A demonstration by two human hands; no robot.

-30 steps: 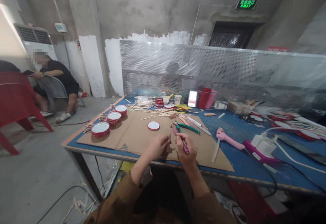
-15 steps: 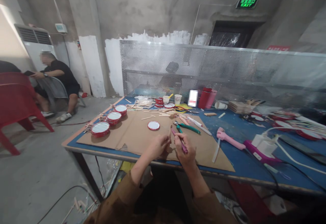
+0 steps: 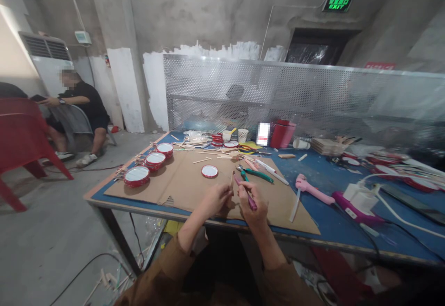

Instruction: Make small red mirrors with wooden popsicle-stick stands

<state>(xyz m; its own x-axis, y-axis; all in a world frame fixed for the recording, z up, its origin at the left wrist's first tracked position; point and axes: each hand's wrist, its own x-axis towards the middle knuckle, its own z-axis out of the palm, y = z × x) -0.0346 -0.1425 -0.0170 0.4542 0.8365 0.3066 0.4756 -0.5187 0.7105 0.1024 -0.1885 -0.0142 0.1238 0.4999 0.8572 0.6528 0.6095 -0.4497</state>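
My left hand is closed on a thin wooden stick, which stands upright with a darker tip. Just to its right, my right hand is wrapped round a purple pen, its tip close to the stick; whether they touch I cannot tell. Both hands are above a brown cardboard sheet. Beyond them lies a small red-rimmed drum with a white face. Green-handled pliers rest past my right hand.
Several red drums with sticks line the left table edge. Loose wooden sticks, paper cups and a red canister stand at the back. To the right are a pink tool and a purple power strip with cables.
My hands keep nearly the same place and grip, with only a slight shift of the pen. The seated person at the left has leaned a little to the right.
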